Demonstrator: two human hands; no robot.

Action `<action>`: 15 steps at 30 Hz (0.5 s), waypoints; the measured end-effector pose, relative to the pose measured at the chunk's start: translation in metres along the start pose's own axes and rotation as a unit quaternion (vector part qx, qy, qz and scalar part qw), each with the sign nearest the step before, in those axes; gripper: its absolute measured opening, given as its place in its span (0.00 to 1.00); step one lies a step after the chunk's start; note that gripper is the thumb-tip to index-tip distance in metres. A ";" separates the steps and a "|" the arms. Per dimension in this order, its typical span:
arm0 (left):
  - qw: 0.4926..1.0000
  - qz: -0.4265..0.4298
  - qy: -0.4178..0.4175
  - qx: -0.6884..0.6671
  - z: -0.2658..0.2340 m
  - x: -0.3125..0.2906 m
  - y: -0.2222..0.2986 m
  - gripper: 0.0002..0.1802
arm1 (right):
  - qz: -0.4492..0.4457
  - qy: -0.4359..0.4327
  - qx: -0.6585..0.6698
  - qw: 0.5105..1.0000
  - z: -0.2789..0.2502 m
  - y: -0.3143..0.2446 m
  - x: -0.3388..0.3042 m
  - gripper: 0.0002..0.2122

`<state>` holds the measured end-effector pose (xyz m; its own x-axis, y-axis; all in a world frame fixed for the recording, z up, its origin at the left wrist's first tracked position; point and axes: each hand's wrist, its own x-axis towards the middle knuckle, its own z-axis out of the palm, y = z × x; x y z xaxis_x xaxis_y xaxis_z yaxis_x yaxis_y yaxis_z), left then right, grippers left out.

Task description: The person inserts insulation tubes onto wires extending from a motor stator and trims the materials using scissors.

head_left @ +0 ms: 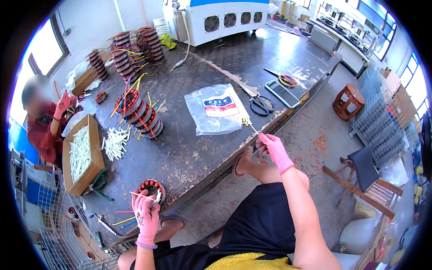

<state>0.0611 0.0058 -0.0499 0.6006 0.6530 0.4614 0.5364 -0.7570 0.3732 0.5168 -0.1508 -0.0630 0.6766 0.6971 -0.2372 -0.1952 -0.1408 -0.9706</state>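
My left hand (146,217), in a pink glove, is closed at the near edge of a motor stator (150,183) with red windings, lying on the bench. A thin pale cable tie (140,195) sticks out across those fingers; where it ends is hidden. Yellow, blue and red leads (123,221) trail beside this hand. At the bench's front edge my right hand (272,146), also pink-gloved, pinches the end of another thin white cable tie (254,129). It reaches toward the open end of a clear plastic bag (198,119), where several tie ends poke out.
Scissors (261,105), a phone (282,93) and red-handled snips (286,80) lie right of the bag. Stacked stators (140,114), loose white sleeves (115,143), a cardboard box (96,157) and green-handled pliers (100,184) occupy the left. A co-worker (42,121) sits beyond.
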 end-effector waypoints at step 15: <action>0.994 0.093 -0.014 -0.049 -0.034 0.015 -0.005 0.21 | 0.167 -0.306 0.041 0.936 0.153 0.036 -0.228 0.08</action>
<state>0.0475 0.0186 -0.0169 0.7008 0.5001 0.5087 0.3545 -0.8630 0.3599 0.2466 -0.2076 -0.0378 0.0387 0.8992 -0.4357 -0.3938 -0.3870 -0.8337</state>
